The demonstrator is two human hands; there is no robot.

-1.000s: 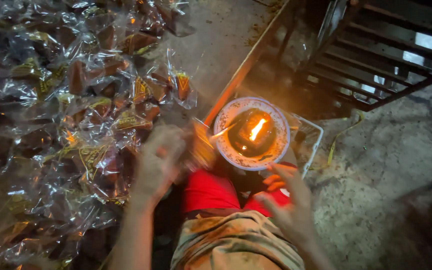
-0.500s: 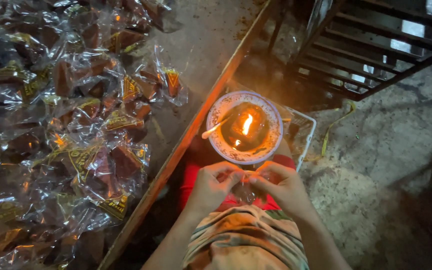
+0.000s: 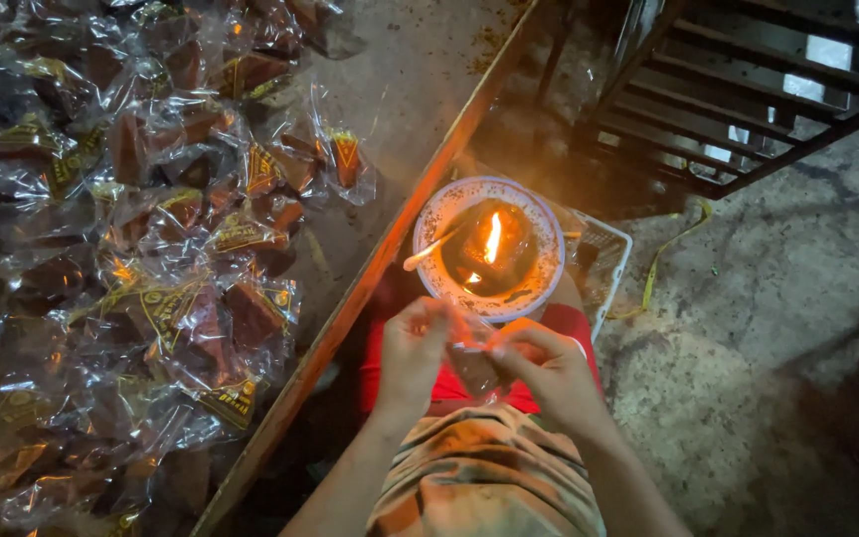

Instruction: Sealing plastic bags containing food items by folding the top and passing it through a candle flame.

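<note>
Since half a second ago little has shifted: both hands remain together below the plate, still pinching the same clear packet, and the flame still burns upright; a second ago the left hand was out at the pile on the table and the right hand sat alone below the plate. Now the left hand (image 3: 412, 348) is curled, its thumb and fingertips closed narrow on the top edge of the packet (image 3: 473, 360), and the right hand (image 3: 549, 368) pinches the same edge from 3 o'clock, fingers likewise drawn in. The packet, one only, holds a dark brown piece and hangs between the two hands, just at 6 o'clock of the plate and over the red cloth (image 3: 390, 363) on the lap. There is one plate (image 3: 539, 214), round with a speckled rim, holding a dark pool with one flame (image 3: 493, 237) at its middle; one pale stick (image 3: 428, 254) rests across its rim at 9 o'clock. Under the plate, toward 3 o'clock, a clear tray (image 3: 603, 261) shows. At 9 to 11 o'clock of the hands the table (image 3: 420, 89) bears a heap of wrapped pieces (image 3: 151, 249) in crinkled clear wrap with yellow triangular labels; they overlap too much to count, several dozen at least. At 1 o'clock stands one dark slatted frame (image 3: 748, 99), and one yellow strip (image 3: 663, 254) lies on the concrete floor (image 3: 768, 328) beside the tray.
</note>
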